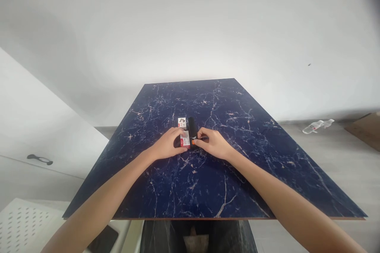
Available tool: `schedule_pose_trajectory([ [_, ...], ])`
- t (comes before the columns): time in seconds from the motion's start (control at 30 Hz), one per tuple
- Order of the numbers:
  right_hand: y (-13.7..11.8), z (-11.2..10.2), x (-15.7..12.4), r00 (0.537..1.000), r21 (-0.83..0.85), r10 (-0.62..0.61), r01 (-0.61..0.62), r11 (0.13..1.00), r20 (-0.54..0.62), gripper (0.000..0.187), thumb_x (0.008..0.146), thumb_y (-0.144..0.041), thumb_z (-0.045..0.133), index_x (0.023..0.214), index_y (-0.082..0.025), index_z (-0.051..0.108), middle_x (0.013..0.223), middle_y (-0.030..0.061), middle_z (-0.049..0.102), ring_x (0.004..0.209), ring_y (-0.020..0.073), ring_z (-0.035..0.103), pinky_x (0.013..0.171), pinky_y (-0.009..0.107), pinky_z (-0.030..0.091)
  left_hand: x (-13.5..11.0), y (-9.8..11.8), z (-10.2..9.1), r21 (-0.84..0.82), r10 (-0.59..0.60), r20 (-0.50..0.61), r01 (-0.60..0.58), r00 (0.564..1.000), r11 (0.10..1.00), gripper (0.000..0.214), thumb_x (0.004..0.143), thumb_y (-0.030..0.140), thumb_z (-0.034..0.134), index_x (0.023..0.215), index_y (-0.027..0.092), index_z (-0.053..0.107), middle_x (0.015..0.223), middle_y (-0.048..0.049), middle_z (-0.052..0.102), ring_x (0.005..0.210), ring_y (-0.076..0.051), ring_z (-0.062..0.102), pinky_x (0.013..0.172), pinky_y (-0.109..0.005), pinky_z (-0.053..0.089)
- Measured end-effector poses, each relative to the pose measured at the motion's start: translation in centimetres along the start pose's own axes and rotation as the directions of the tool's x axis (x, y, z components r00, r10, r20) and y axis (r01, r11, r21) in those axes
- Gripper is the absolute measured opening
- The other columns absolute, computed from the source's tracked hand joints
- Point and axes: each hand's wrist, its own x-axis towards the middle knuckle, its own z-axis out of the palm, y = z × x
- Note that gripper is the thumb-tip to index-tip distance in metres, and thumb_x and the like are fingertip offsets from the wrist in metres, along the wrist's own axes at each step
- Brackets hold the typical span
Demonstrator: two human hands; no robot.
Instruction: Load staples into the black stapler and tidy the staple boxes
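My left hand (168, 143) is closed around a small red and white box (185, 139) on the dark blue marble table (208, 174). My right hand (214, 143) pinches a slim dark object with an orange tip (198, 139) right next to that box. A black oblong object (191, 126) lies just beyond my fingers, standing between both hands. A second small white box (182, 122) sits to its left, a little farther back.
A clear plastic bottle (317, 126) lies on the grey floor to the right, with a cardboard piece (364, 129) beyond it. A white perforated surface (23, 223) is at lower left. White walls surround the table.
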Motion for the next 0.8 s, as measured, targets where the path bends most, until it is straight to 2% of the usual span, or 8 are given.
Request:
schedule_pose_trajectory([
  [0.17,-0.2,-0.4,-0.2,0.998,0.031,-0.015,0.013,0.999,0.058,0.025,0.081,-0.041,0.069,0.085,-0.022,0.053,0.087,-0.0002,0.065,0.073,0.016,0.059,0.066,0.029,0.046,0.1,0.4,-0.4,-0.038,-0.04,0.018,0.041,0.999,0.998,0.037,0.078,0.049,0.077,0.094,0.023,0.056,0.121,-0.0096,0.062,0.112,-0.032,0.058,0.092,-0.049,0.05],
  [0.37,-0.4,-0.7,-0.1,0.995,0.071,0.011,-0.018,0.997,0.102,0.025,0.078,-0.038,0.072,0.087,-0.022,0.055,0.093,0.0026,0.068,0.08,0.0193,0.064,0.068,0.032,0.051,0.0,0.3,-0.4,-0.068,-0.042,0.014,0.043,0.999,0.997,0.037,0.076,0.049,0.077,0.092,0.023,0.056,0.127,-0.0108,0.061,0.117,-0.034,0.057,0.095,-0.052,0.05],
  [0.57,0.3,-0.6,0.2,0.991,0.129,0.027,-0.044,0.991,0.13,0.028,0.077,-0.038,0.075,0.088,-0.022,0.056,0.095,0.0017,0.067,0.08,0.0183,0.066,0.07,0.032,0.053,-0.5,-0.1,-0.5,-0.055,-0.045,0.01,0.045,0.999,0.997,0.049,0.076,0.053,0.078,0.111,0.025,0.058,0.131,-0.0113,0.059,0.116,-0.033,0.058,0.095,-0.051,0.051],
  [0.63,0.6,-0.6,0.2,0.989,0.155,0.032,-0.055,0.986,0.147,0.029,0.077,-0.039,0.076,0.09,-0.022,0.056,0.096,0.0016,0.067,0.082,0.0185,0.067,0.072,0.032,0.053,-0.6,-0.5,-0.7,-0.04,-0.03,-0.087,0.026,0.996,0.999,0.04,0.082,0.053,0.073,0.108,0.025,0.058,0.132,-0.01,0.06,0.121,-0.032,0.055,0.099,-0.05,0.048],
  [0.7,0.8,-0.6,0.3,0.987,0.153,0.031,-0.055,0.987,0.159,0.03,0.078,-0.04,0.076,0.092,-0.021,0.057,0.098,0.0019,0.068,0.084,0.0189,0.067,0.072,0.032,0.053,-0.4,-1.0,-0.7,-0.039,-0.072,-0.25,0.065,0.966,0.997,0.029,0.092,0.05,0.061,0.104,0.024,0.059,0.132,-0.0085,0.062,0.124,-0.03,0.054,0.102,-0.049,0.047],
  [0.77,0.8,-0.6,0.3,0.987,0.142,0.025,-0.048,0.989,0.159,0.029,0.079,-0.039,0.075,0.093,-0.021,0.057,0.099,0.0019,0.068,0.084,0.0187,0.067,0.072,0.031,0.053,0.0,-1.7,-0.7,-0.059,-0.139,-0.35,0.127,0.927,0.99,0.029,0.099,0.047,0.05,0.114,0.024,0.06,0.139,-0.0074,0.059,0.13,-0.028,0.051,0.107,-0.048,0.044],
  [0.8,0.8,-0.6,0.3,0.987,0.14,0.023,-0.045,0.989,0.158,0.028,0.08,-0.039,0.075,0.093,-0.021,0.057,0.098,0.0018,0.068,0.083,0.0183,0.067,0.071,0.031,0.052,0.2,-2.0,-0.6,-0.065,-0.158,-0.35,0.145,0.923,0.987,0.034,0.1,0.047,0.047,0.124,0.025,0.059,0.146,-0.0069,0.054,0.136,-0.028,0.047,0.111,-0.048,0.042],
])
